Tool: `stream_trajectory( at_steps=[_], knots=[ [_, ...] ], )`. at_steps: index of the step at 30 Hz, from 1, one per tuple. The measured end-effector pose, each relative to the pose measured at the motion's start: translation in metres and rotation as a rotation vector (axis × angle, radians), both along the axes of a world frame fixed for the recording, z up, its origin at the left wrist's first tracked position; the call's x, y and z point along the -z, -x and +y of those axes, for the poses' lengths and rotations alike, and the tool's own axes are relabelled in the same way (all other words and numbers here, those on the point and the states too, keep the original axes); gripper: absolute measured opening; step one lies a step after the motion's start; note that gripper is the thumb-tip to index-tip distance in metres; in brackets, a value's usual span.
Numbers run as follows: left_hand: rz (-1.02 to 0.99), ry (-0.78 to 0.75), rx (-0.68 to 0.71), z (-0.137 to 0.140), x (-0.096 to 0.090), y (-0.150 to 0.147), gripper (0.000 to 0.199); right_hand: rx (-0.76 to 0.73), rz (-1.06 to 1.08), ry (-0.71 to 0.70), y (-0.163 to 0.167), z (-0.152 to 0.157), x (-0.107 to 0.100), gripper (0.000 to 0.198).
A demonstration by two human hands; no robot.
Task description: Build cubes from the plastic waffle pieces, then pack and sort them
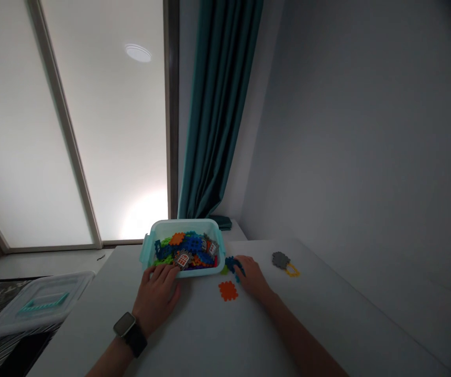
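At the bottom of the frame, left of centre, a black watch (130, 333) circles the wrist of the left hand (157, 292). That hand lies loosely unfolded, thumb apart from the fingers, with its fingertips at the near rim of a pale plastic box (182, 226). Right of the box, below the middle of the frame, the right hand (252, 277) bends over a dark blue piece (231, 263), fingers touching it; whether they pinch it or only rest there, I cannot tell. A green piece (224, 270) shows between the box and that hand, and an orange piece (228, 291) lies flat just nearer on the white table (201, 335). Farther right, a grey piece (280, 259) touches a yellow piece (293, 270).

The box holds a jumble of coloured pieces (192, 242), with a grey window piece (183, 258) near its front. At lower left, a clear lid (40, 303) with a teal handle lies beside the table. Behind, a green curtain (217, 104) hangs at upper centre, between frosted panels (107, 115) on the left and a plain wall (366, 131) on the right.
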State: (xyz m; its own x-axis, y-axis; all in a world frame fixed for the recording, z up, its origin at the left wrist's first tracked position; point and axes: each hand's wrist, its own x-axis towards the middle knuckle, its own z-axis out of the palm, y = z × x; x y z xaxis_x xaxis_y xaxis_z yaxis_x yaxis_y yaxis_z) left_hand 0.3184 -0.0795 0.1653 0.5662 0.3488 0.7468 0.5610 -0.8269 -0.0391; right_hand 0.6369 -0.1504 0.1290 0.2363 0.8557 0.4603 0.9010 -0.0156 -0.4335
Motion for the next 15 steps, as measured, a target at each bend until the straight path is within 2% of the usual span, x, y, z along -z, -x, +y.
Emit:
stream_trajectory(
  at_steps=[4, 10, 15],
  knots=[
    [-0.001, 0.006, 0.008, 0.0, -0.001, 0.0, 0.022, -0.034, -0.113, 0.078, 0.006, 0.012, 0.02, 0.039],
    [0.004, 0.004, 0.014, 0.001, 0.0, -0.001, 0.02, -0.007, -0.173, 0.116, 0.008, 0.026, 0.024, 0.024],
    [0.01, -0.005, 0.02, 0.002, 0.0, 0.0, 0.02, 0.031, -0.105, 0.092, 0.008, 0.023, 0.025, 0.017]
  ],
)
